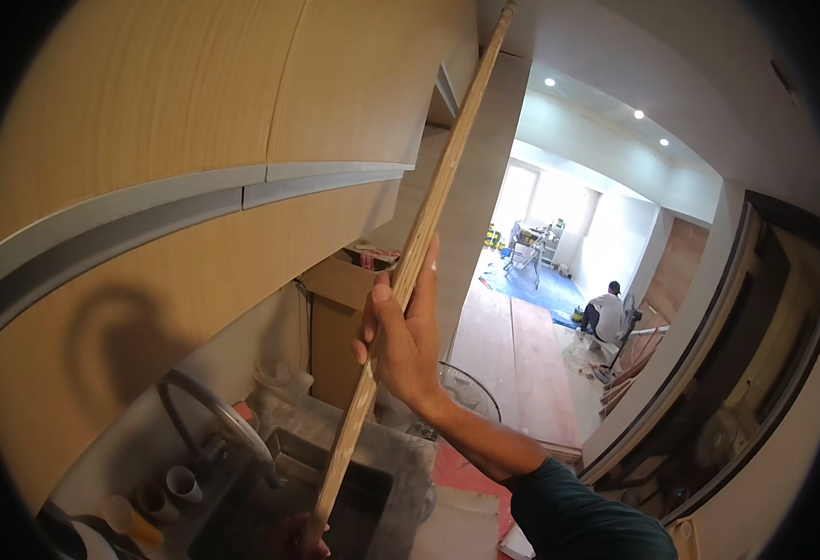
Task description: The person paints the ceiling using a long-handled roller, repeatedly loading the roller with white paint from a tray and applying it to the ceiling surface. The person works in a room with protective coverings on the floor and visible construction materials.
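Note:
A long, pale wooden pole slants from the lower middle up toward the ceiling. Around its middle my right hand is closed, the index finger lying along the shaft. My left hand, dim and partly cut off by the lower edge, grips the pole's bottom end over the sink. Where the pole's top reaches, near the ceiling, I cannot tell if it touches anything.
Wood-faced cabinets hang on the left. A curved faucet and several cups stand beside the sink. A fan is past the counter. Far off, a person crouches near a blue floor sheet. A dark-framed glass panel lines the right.

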Demonstrator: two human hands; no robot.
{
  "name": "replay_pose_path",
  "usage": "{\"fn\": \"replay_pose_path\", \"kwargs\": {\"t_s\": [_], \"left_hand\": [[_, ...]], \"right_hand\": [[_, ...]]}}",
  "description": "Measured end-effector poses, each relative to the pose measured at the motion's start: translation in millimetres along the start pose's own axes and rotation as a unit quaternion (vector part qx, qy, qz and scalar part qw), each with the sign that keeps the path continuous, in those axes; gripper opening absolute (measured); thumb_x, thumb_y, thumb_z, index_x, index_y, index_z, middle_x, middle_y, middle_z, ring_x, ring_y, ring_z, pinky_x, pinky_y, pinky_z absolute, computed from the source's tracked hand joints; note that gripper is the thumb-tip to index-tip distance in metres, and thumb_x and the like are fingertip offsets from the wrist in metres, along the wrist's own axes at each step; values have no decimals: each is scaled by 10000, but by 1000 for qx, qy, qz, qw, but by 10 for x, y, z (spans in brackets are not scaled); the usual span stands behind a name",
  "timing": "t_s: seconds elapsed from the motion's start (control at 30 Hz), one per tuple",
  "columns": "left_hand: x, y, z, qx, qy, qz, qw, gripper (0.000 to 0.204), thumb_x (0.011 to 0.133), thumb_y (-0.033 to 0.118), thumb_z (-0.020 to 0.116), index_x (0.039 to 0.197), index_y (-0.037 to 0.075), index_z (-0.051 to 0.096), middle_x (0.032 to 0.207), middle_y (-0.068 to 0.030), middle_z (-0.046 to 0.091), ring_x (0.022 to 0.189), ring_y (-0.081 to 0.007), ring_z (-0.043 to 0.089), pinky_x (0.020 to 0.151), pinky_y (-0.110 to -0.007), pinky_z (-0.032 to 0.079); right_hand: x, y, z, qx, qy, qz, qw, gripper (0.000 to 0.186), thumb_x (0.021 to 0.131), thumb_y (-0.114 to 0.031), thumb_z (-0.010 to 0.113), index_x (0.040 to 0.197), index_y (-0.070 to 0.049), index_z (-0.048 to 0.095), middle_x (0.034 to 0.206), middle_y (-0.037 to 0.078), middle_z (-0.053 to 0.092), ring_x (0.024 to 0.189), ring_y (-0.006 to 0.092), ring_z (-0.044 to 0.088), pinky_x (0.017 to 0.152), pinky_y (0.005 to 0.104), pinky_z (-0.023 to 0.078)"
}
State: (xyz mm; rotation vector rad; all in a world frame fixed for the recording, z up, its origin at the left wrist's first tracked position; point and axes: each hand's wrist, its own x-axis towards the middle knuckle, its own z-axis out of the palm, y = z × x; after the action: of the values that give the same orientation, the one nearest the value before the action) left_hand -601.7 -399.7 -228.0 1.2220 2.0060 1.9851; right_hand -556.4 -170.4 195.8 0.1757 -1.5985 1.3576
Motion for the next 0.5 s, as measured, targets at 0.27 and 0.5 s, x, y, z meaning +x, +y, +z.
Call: {"fn": "replay_pose_path", "kwargs": {"t_s": [0.27, 0.5], "left_hand": [[231, 1286, -90, -215, -5, -28, 976, 468, 918, 394, 718, 1195, 27, 637, 741, -10, 636, 556, -44, 512, 490, -205, 373], [275, 632, 40, -48, -51, -4, 998, 370, 941, 307, 676, 1178, 24, 641, 701, -1, 619, 565, -50, 523, 525, -216, 401]], "right_hand": [[-186, -83, 39, -10, 4, 12, 1000, 797, 1043, -167, 452, 1576, -174, -140, 1064, 62, 447, 634, 94, 469, 435, 245, 472], [24, 74, -112, -14, -5, -9, 1000, 781, 1049, -152, 428, 1565, -112, -157, 1080, 74, 416, 588, 86, 469, 427, 239, 481]]}}
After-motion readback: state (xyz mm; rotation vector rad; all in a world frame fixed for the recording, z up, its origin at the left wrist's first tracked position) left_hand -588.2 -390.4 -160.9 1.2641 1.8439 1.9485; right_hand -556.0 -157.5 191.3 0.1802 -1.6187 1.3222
